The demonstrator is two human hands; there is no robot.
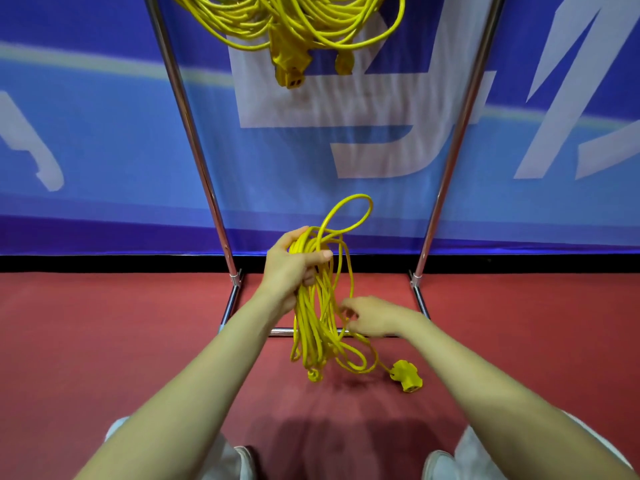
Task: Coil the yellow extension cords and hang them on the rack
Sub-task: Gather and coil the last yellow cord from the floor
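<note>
My left hand (294, 263) grips the top of a bundle of yellow extension cord (313, 323) whose loops hang down toward the red floor. One loose loop sticks up above that hand. My right hand (372, 315) pinches a strand of the same cord at the bundle's right side. The cord's yellow socket end (407, 375) lies on the floor to the lower right, and a small plug end dangles at the bundle's bottom. Other coiled yellow cords (291, 22) hang at the top of the metal rack (194, 140), their sockets dangling.
The rack's two chrome uprights lean outward on either side, joined by a low crossbar (280, 330) behind the bundle. A blue banner (104, 150) covers the wall behind. My trouser legs and shoes (440, 465) show at the bottom edge.
</note>
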